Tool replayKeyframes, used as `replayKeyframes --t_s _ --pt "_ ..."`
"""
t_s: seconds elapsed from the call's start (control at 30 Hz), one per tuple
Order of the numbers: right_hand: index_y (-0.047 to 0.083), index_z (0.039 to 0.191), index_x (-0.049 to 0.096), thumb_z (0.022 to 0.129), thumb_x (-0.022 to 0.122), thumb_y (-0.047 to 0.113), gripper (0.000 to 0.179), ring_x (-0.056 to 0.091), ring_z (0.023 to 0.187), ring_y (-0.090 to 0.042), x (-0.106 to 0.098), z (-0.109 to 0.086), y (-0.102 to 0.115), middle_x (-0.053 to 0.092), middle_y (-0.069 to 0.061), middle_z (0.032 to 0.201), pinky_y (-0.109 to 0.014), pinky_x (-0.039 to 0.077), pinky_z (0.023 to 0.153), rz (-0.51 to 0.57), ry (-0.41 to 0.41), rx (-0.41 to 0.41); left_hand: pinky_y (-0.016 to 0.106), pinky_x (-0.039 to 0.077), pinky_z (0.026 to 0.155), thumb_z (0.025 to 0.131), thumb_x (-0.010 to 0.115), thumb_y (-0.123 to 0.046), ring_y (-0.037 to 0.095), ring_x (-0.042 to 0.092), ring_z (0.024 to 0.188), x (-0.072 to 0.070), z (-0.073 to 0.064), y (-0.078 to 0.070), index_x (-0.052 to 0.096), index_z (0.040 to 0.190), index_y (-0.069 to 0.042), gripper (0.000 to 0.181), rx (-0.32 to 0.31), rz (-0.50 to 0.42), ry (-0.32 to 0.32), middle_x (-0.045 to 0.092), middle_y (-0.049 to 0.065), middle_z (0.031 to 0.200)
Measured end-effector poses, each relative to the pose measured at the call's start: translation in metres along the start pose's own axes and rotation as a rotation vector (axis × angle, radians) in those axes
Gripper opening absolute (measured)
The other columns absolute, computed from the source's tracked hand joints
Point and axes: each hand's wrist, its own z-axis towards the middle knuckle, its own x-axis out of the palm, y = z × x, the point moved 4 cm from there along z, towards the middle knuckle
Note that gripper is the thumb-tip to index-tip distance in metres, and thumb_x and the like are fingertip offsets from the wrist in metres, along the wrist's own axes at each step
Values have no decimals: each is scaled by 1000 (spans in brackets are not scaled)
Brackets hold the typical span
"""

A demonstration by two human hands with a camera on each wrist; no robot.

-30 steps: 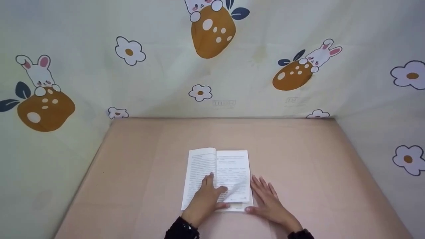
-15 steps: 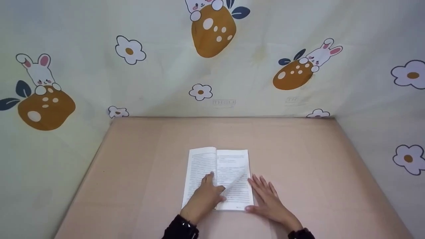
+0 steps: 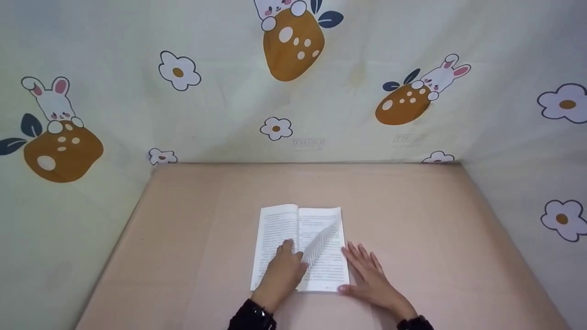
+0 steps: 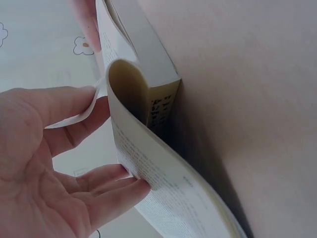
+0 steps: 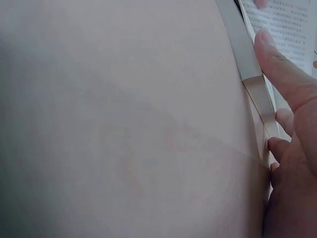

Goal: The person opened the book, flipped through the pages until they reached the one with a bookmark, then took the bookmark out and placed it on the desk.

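Observation:
An open paperback book (image 3: 321, 275) with printed pages lies on the table. My left hand (image 3: 280, 275) is over its left half and pinches one page (image 3: 321, 240) by its lower corner, so the page curls up diagonally across the right half. In the left wrist view the thumb and index finger of that hand (image 4: 44, 148) hold the page, while the other fingertips touch the left-hand pages. My right hand (image 3: 371, 277) lies along the book's right edge with fingers extended. Its thumb (image 5: 277, 57) rests at the lower right corner, and the other fingertips touch the side of the book.
The table (image 3: 192, 256) has a plain pinkish-beige cover. Pale cloth walls printed with rabbits and flowers (image 3: 276, 128) enclose it at the back and both sides. Dark shiny sleeves (image 3: 252, 316) cover the wrists.
My left hand has lifted the page's lower corner and drawn it leftward toward the spine, uncovering more of the page beneath. The right hand has stayed in place.

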Motion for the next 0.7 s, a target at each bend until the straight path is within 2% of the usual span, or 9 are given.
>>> replayKeyframes --t_s 0.13,0.27,0.53,0.7 --pt "14 146 29 75 70 44 87 7 142 -42 1 -1 0 18 -15 154 -60 -4 110 -9 -22 -16 34 56 75 89 58 -19 33 61 98 -1 1 -1 66 97 10 31 -16 38 -42 55 27 117" --pt "13 146 29 75 70 45 88 6 142 -41 2 -2 1 17 -15 154 -59 -6 110 -3 -13 1 31 56 67 86 55 -11 30 64 90 -2 1 -1 67 92 13 27 -23 65 -54 59 25 113" --pt "14 146 29 76 70 46 88 5 142 -40 2 -1 1 16 -14 155 -58 -7 110 6 -5 17 32 54 63 82 53 -7 25 61 82 -1 -3 13 65 92 16 28 -102 -65 -48 57 21 106" --pt "14 146 29 76 69 46 87 5 142 -41 1 0 -1 17 -14 155 -59 -6 110 -2 -4 22 31 52 57 82 53 -8 21 57 76 -1 -12 21 65 90 15 27 -121 -57 -83 56 19 101"
